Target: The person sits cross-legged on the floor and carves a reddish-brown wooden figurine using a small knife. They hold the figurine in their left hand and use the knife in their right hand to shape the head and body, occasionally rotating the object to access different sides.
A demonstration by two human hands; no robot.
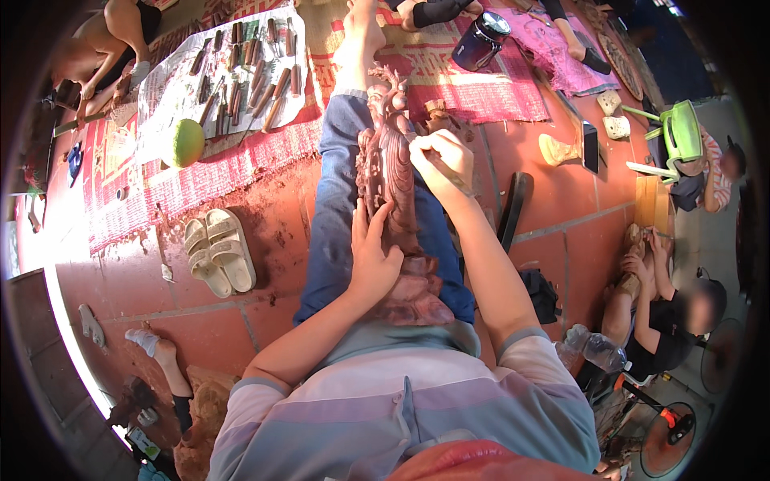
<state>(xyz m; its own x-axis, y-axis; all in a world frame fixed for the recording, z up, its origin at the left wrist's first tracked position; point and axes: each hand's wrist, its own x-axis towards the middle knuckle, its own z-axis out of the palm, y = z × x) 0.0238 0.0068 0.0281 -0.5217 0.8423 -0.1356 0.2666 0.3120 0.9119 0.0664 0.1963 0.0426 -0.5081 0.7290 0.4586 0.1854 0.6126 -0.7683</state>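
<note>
A carved wooden statue [397, 164], reddish brown with flowing robe folds, lies along my lap between my jeans-clad legs. Its rough block base [409, 301] is close to my belly and its ornate top points away. My left hand [374, 255] rests on the lower part of the figure, fingers stretched out and thumb apart. Against the right edge of the robe, my right hand [443, 159] is closed in a pinch. Whatever it may hold is hidden by the fingers.
Several wood-handled carving tools [241, 68] lie on paper over a red woven mat [281, 148], beside a green round fruit [184, 143]. Beige sandals [220, 252] sit left. A dark flask [481, 40] and a green chair [680, 132] stand right. Other people [674, 317] work around me.
</note>
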